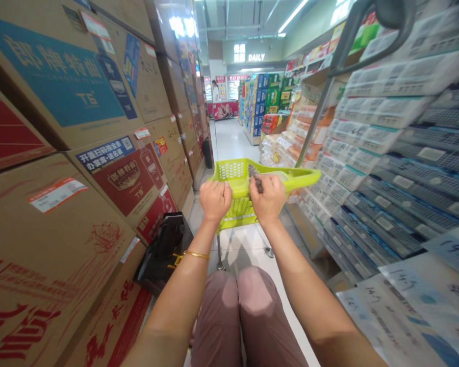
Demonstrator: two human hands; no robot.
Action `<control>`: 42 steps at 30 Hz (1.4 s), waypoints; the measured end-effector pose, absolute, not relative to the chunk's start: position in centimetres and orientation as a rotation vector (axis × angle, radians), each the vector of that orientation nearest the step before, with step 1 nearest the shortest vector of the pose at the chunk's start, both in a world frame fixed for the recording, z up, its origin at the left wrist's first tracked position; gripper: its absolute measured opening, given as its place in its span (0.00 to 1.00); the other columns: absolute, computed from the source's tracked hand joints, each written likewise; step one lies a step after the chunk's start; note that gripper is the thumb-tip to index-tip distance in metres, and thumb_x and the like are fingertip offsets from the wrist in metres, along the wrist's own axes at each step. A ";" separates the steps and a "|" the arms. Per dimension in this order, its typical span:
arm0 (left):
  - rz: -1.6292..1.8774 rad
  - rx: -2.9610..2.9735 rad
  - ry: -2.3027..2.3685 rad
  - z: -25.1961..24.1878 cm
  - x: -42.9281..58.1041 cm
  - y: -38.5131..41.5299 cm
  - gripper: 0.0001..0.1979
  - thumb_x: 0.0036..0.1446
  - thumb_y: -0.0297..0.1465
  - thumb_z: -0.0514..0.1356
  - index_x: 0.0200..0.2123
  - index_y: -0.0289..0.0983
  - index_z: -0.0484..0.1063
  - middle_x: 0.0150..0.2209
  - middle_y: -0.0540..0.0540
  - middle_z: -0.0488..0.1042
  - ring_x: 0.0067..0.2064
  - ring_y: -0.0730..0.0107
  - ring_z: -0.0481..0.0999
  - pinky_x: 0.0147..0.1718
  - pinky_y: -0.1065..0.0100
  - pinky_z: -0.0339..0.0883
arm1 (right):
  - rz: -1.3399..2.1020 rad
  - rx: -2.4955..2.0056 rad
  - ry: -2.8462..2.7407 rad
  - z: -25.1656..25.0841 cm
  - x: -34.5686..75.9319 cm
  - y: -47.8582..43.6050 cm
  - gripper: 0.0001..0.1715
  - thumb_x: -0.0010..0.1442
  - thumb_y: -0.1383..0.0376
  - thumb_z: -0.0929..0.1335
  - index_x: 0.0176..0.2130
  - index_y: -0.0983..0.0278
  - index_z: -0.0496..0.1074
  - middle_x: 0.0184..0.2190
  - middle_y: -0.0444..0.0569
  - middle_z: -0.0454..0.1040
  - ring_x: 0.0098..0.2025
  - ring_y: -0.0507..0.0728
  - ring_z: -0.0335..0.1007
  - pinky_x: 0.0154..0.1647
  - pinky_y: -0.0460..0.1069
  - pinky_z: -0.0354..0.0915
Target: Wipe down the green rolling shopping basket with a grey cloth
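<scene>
A yellow-green plastic basket (239, 216), its walls full of small holes, stands in front of my knees on thin metal legs. My left hand (215, 200) is closed over its near rim at the left side. Further right along the same rim, my right hand (268, 198) is closed, with a small dark, crumpled item showing by its thumb and fingers. What that dark item is cannot be made out. A green handle-like part of the basket extends right beyond my right hand. A gold bracelet is on my left wrist.
Stacked cartons (137, 178) line the left side, with a black bag (168, 250) on the floor beside them. Packaged goods (378, 117) are piled on the right, beside a grey metal pole (317, 120). A person (214, 92) stands far down the aisle.
</scene>
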State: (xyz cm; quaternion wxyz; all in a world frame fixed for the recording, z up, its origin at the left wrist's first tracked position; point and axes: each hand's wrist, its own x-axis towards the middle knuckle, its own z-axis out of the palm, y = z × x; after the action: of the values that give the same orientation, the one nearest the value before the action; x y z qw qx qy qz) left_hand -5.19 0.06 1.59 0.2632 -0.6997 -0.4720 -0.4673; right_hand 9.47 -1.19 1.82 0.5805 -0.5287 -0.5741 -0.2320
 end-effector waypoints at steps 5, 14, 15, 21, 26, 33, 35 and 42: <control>-1.250 -1.870 -1.238 1.5 -5.5 0.0 0.19 0.62 0.31 0.46 0.18 0.39 0.59 0.19 0.48 0.63 0.27 0.67 0.62 0.31 0.63 0.48 | -0.512 -1.105 -1.513 1.7 6.2 -1.9 0.12 0.60 0.59 0.64 0.35 0.61 0.75 0.34 0.50 0.74 0.38 0.56 0.67 0.42 0.51 0.59; -1.192 -1.931 -1.216 1.7 -6.4 0.2 0.18 0.62 0.31 0.46 0.19 0.39 0.59 0.19 0.48 0.63 0.27 0.66 0.63 0.31 0.62 0.47 | -0.559 -1.100 -1.625 1.7 9.6 -1.0 0.13 0.61 0.59 0.63 0.38 0.61 0.75 0.34 0.50 0.74 0.38 0.55 0.67 0.41 0.50 0.60; -1.200 -1.935 -1.219 1.8 -6.4 0.2 0.18 0.62 0.31 0.46 0.19 0.39 0.59 0.19 0.48 0.63 0.27 0.66 0.63 0.31 0.62 0.47 | -0.547 -1.120 -1.582 1.7 10.4 -0.8 0.13 0.61 0.59 0.63 0.37 0.61 0.75 0.33 0.50 0.74 0.37 0.55 0.67 0.40 0.50 0.60; -1.269 -1.927 -1.237 1.6 -6.1 0.2 0.18 0.61 0.31 0.48 0.18 0.40 0.58 0.19 0.48 0.62 0.27 0.66 0.62 0.31 0.62 0.47 | -0.515 -1.196 -1.381 1.7 13.7 -0.2 0.14 0.60 0.58 0.63 0.35 0.63 0.74 0.32 0.50 0.72 0.36 0.56 0.66 0.38 0.50 0.61; -1.309 -1.872 -1.258 1.5 -5.7 0.3 0.18 0.61 0.30 0.48 0.17 0.39 0.57 0.19 0.49 0.61 0.27 0.67 0.62 0.31 0.63 0.47 | -0.529 -1.225 -1.327 1.8 11.2 -0.7 0.12 0.59 0.60 0.64 0.35 0.63 0.74 0.33 0.51 0.73 0.37 0.56 0.67 0.40 0.51 0.61; -1.288 -1.857 -1.231 1.6 -5.9 0.3 0.19 0.62 0.31 0.46 0.17 0.39 0.58 0.19 0.48 0.62 0.26 0.68 0.62 0.31 0.63 0.49 | -0.484 -1.122 -1.549 1.7 5.5 -1.7 0.12 0.60 0.60 0.63 0.37 0.60 0.75 0.35 0.51 0.74 0.40 0.56 0.67 0.44 0.52 0.60; -1.281 -1.865 -1.214 1.8 -6.1 0.2 0.19 0.62 0.31 0.47 0.17 0.39 0.57 0.18 0.48 0.62 0.25 0.68 0.62 0.30 0.63 0.50 | -0.508 -1.106 -1.602 1.6 5.4 -1.7 0.12 0.60 0.60 0.63 0.38 0.60 0.75 0.36 0.51 0.74 0.39 0.56 0.67 0.44 0.52 0.59; -1.301 -1.934 -1.187 2.2 -6.9 0.5 0.19 0.59 0.31 0.49 0.15 0.40 0.54 0.16 0.50 0.60 0.23 0.70 0.61 0.29 0.64 0.50 | -0.546 -1.167 -1.607 2.6 9.1 -0.7 0.13 0.61 0.59 0.63 0.36 0.61 0.75 0.32 0.49 0.75 0.34 0.54 0.67 0.36 0.48 0.58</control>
State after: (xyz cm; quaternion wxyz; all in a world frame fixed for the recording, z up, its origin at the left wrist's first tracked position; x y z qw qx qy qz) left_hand -6.87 0.52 2.19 0.2598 -0.7140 -0.4383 -0.4803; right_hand 9.14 -0.65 2.62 0.5147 -0.4858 -0.6689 -0.2273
